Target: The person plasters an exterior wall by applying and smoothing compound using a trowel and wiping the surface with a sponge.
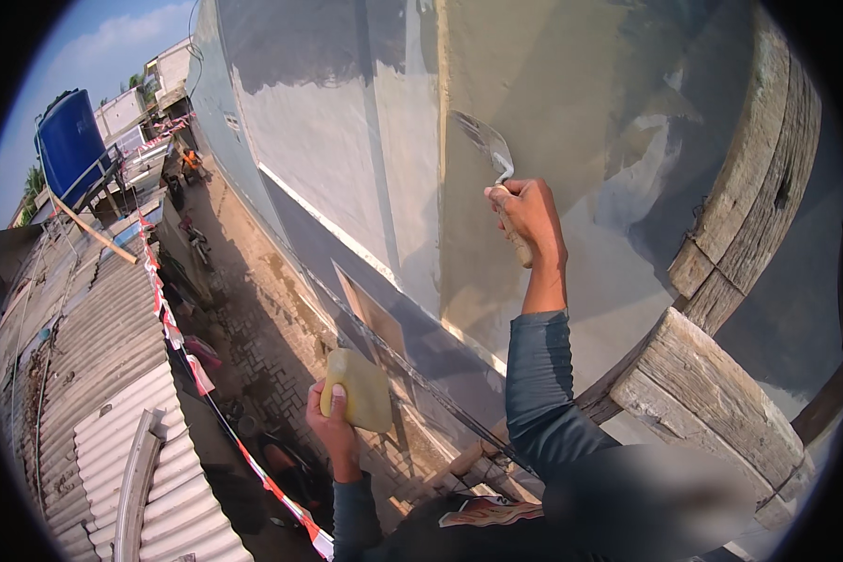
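Observation:
My right hand (532,220) is closed round the wooden handle of a trowel (487,140). Its metal blade points up and left, close against the plastered wall (571,103) near the pale vertical corner strip (443,178); whether the blade touches cannot be made out. Lower and to the left, my left hand (335,417) grips a yellowish rounded sponge block (361,389), thumb across its front face. The sponge is held out in the air, apart from the wall. Darker and lighter grey patches mark the plaster around the trowel.
Thick weathered wooden beams (702,393) stand close on my right. Far below on the left runs a paved alley (262,347), beside corrugated roofs (112,375). Red-and-white tape (253,464) crosses there, and a blue water tank (70,145) rises behind. A dark cable (440,393) passes under my arms.

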Available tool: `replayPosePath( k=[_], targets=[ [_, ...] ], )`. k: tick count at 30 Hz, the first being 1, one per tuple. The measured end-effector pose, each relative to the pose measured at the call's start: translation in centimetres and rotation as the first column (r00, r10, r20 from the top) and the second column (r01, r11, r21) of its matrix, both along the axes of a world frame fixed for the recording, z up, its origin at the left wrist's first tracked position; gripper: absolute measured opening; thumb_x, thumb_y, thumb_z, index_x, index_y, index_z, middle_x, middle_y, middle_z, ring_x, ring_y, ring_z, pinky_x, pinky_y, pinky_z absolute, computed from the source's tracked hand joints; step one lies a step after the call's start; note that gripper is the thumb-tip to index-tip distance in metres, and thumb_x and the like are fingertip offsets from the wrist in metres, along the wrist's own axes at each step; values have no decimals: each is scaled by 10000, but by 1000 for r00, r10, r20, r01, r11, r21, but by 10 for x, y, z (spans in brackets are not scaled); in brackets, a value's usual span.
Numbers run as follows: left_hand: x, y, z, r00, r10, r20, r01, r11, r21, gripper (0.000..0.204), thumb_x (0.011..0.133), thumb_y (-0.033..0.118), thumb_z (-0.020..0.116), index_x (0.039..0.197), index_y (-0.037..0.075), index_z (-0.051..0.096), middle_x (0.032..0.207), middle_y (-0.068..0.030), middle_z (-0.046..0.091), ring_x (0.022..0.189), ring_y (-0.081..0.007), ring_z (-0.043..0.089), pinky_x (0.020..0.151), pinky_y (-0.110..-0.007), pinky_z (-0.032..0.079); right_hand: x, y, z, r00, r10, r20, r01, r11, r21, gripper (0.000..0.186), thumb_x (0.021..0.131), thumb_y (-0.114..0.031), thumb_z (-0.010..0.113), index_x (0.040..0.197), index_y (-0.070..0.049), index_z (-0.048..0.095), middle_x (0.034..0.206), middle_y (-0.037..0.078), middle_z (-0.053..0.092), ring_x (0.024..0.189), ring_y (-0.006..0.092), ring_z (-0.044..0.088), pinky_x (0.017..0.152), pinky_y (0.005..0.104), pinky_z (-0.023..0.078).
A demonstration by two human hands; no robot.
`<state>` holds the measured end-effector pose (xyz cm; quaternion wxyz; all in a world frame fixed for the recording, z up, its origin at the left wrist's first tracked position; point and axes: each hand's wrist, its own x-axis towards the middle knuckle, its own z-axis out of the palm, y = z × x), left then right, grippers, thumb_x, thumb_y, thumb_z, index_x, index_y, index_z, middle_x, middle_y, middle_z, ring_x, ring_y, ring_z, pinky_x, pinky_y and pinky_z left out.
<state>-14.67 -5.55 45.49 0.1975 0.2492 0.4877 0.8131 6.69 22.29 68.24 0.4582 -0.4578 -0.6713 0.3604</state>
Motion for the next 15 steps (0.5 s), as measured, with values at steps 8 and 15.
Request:
replayPosePath(
  k=[8,15],
  targets=[
    [-9,-23,-9,999,49,-22,-50,998,-38,188,968,170,675,1056,11,626,953,-21,641,844,-90,583,788,-246,475,19,-21,49,944,-55,-325,90,991,95,258,883,-207,702,755,15,668,667,42,593,521,123,550,473,299,447],
    [-29,-57,-14,989,145,-15,-146,988,-46,286,956,244,695,1081,4,605,936,-50,650,815,-115,612,754,-268,503,37,-44,49,787,-37,-616,234,942,243,251,900,-246,739,911,5,740,755,50,646,549,112,580,479,257,471]
  ],
)
